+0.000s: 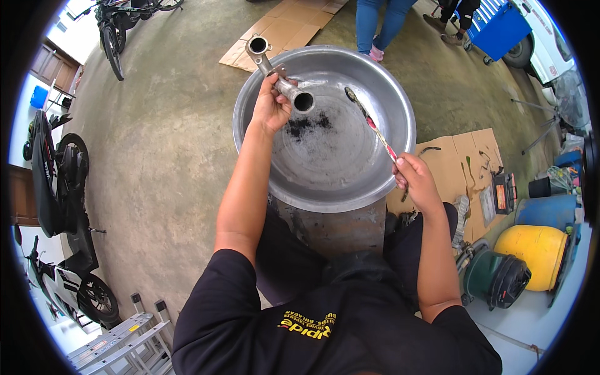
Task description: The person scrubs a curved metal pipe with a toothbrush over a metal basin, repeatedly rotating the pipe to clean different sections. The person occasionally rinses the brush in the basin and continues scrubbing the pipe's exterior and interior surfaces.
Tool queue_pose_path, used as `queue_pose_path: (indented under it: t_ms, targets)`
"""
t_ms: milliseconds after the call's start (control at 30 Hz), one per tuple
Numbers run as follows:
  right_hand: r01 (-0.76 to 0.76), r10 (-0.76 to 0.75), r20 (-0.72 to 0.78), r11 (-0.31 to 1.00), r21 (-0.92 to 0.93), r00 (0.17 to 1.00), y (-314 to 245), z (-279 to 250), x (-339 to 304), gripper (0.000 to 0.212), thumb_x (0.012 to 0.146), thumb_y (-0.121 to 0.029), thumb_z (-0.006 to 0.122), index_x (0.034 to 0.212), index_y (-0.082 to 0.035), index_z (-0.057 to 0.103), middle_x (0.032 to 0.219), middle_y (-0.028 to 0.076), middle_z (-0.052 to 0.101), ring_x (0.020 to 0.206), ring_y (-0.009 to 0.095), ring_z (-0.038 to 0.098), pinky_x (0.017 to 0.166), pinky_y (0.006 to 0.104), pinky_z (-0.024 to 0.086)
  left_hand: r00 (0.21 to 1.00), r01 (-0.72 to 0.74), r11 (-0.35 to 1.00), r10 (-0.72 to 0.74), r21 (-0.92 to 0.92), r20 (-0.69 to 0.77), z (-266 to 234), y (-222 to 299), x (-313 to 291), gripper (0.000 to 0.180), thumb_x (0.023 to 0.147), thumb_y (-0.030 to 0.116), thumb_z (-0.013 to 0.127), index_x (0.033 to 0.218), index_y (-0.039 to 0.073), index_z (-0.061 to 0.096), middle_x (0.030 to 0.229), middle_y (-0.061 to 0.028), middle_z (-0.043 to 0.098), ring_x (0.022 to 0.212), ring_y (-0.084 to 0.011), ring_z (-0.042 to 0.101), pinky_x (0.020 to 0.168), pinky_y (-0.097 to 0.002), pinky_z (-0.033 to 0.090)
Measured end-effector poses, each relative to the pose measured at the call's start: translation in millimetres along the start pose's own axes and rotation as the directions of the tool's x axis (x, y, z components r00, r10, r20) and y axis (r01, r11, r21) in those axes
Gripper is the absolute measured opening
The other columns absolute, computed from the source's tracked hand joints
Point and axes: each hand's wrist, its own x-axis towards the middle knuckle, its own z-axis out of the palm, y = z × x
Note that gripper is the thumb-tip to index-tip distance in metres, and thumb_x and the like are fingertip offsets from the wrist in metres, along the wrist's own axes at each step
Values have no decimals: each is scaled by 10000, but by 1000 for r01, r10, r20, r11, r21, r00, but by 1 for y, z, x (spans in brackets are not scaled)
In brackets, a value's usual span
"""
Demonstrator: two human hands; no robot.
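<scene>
Concrete floor (169, 156) spreads around your metal basin (375, 178) in the head view, a bystander's legs (375, 25) cut off above. Your left hand (272, 112) has its fingers gripping a pipe (290, 92) over the basin, hiding its middle; your right hand's (417, 180) pinch a slim tool (382, 139), its dark tip hard to make out.

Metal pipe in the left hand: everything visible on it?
The metal pipe is dull silver-grey, seemingly bare metal, with an angled flanged end bearing bolt ears at upper left and a round open end at lower right. Both openings look dark inside. It slants above the basin's far-left rim, the flanged end beyond it. The left hand grips its middle, hiding part; nothing else visibly touches it.
</scene>
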Motion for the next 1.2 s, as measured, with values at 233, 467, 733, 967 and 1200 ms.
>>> queue_pose_path:
  t_ms: [233,467,733,967,1200]
  targets:
    - [46,-41,65,996,-83,997,-32,-2,-15,270,1020,-186,493,806,-35,557,635,-38,439,591,49,408,548,228,342,999,-37,999,36,-18,-35,3,0,2,200,957,223,605,1002,31,577,893,-165,657,573,-93,556,417,-132,425]
    - [141,-136,37,956,-258,990,-55,12,-15,257,968,-172,544,757,-26,551,643,-36,442,613,51,392,553,257,311,999,-8,1000,9,-22,44,9,4,-7,245,946,243,599,1041,25,539,924,-169,618,488,-41,429,423,-130,388]
    - [151,-136,66,923,-355,989,-63,28,-13,240,952,-158,555,768,-5,552,633,-34,420,620,57,360,549,269,304,995,-67,996,62,63,78,13,10,-13,259,936,259,604,1031,23,551,932,-140,628,507,-40,430,419,-137,379]
    - [-50,63,34,953,-297,997,-41,49,8,295,961,-188,546,723,-15,539,601,-28,440,563,58,384,514,270,314,977,-188,955,158,229,140,22,11,-23,201,926,240,613,1026,74,562,943,-123,642,534,-37,424,427,-155,362]
    - [-164,168,88,985,-58,982,-24,70,27,362,1013,-308,535,754,-56,547,607,-38,429,532,58,367,498,235,310,974,-227,896,211,381,84,28,10,-30,163,918,229,625,991,98,561,888,-76,655,534,-39,415,444,-186,343]
